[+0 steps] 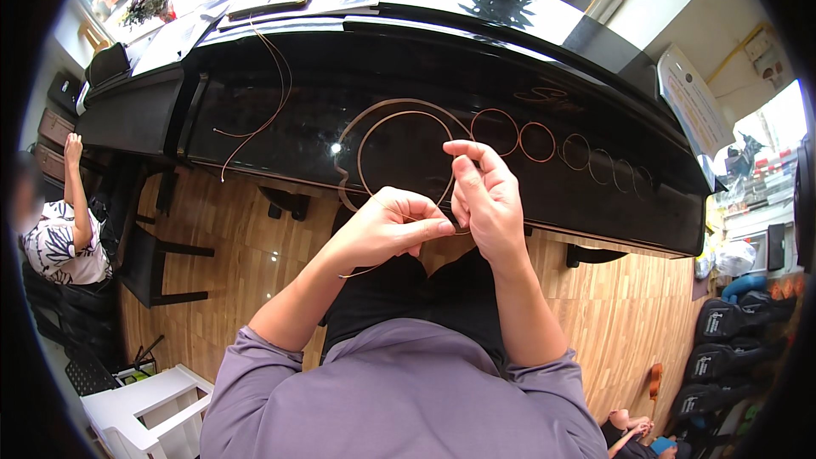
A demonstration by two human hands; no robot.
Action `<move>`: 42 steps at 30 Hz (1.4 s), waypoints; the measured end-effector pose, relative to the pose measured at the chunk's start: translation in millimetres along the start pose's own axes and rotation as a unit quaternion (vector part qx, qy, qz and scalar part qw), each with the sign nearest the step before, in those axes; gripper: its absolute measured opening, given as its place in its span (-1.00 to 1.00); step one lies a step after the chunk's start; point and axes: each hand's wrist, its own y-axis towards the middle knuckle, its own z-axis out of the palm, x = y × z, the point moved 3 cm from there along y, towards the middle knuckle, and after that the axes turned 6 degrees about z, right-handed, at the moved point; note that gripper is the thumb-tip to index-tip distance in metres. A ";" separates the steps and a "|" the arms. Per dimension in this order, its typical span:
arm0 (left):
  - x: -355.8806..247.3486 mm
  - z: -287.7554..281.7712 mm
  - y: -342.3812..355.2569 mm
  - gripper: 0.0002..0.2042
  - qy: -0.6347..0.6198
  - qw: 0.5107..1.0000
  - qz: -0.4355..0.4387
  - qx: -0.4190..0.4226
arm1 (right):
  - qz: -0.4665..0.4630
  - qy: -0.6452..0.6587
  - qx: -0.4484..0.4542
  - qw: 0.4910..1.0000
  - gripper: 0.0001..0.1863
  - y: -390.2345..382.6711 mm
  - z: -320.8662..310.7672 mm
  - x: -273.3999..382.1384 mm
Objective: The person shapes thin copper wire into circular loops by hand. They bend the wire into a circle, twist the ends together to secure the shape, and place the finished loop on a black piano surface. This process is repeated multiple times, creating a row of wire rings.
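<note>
1. A person bends a thin gold metal string (406, 113) into a round loop. It is in front of the lap, by the near edge of the shiny black piano (629, 212)
2. The left hand (393, 228) pinches the string between thumb and first finger, and the other fingers curl in. One loose end pokes out to the left by the wrist
3. The right hand (488, 200) is at the loop's right side, with its thumb and first finger bent close together. It is hard to tell if they pinch the string
4. A bigger, duller curve (399, 101) goes round the loop. It may be a shiny copy in the piano, but one cannot tell
5. Farther right lie two copper rings (518, 133) and then some thin silver rings (576, 134). On the left lies a loose string (289, 89)
6. To do this well, the left pinch should be firm but soft, so the loop does not spring open
7. The right fingers should guide the string in a smooth, wide curve, because a sharp bend could leave a kink
8. The pokey end is best kept away from skin and sleeves
</note>
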 end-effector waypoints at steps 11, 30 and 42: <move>12.2 -2.4 -0.8 -0.65 -0.108 0.992 0.040 0.051 | 0.008 0.036 -0.018 0.999 -0.58 12.1 -17.5 -3.7; 52.6 22.4 25.2 -0.62 -0.184 0.926 0.300 -0.137 | -0.086 0.097 -0.103 0.986 -0.56 18.1 -14.0 0.1; 49.8 17.0 2.4 -0.62 -0.167 0.953 0.183 -0.176 | -0.109 0.092 -0.124 0.982 -0.60 22.6 -32.3 1.9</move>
